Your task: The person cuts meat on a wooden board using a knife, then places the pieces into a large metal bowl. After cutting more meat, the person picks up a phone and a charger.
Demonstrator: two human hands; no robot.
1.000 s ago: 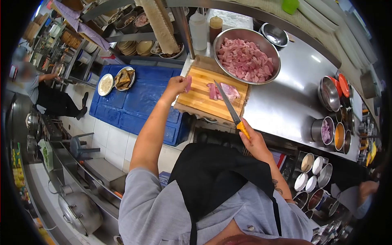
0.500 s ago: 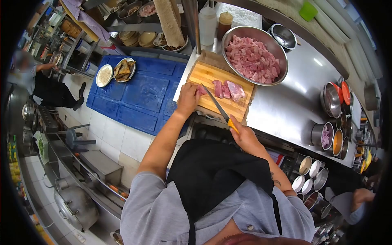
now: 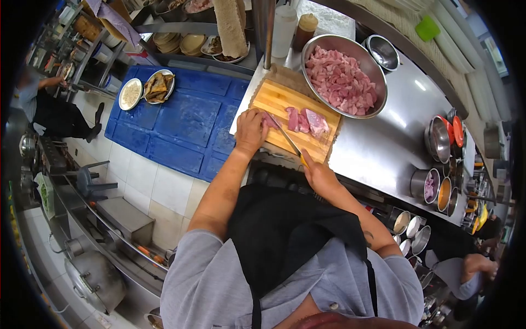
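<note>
Near frame centre, the left hand point(image 3: 251, 130) apparently grips a half-hidden meat piece point(image 3: 269, 121), steadying it for the knife point(image 3: 287, 136) the right hand point(image 3: 322, 177) clasps

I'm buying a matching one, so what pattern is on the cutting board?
The board has lighter and darker tan stripes, best seen in the head view.

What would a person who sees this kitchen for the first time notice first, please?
Probably the large metal bowl, heaped with pink cut meat, beyond the wooden cutting board. Next, the knife in the right hand, its blade reaching over the board toward the left hand. The bright blue surface at left, two plates on its far corner, also stands out.
</note>
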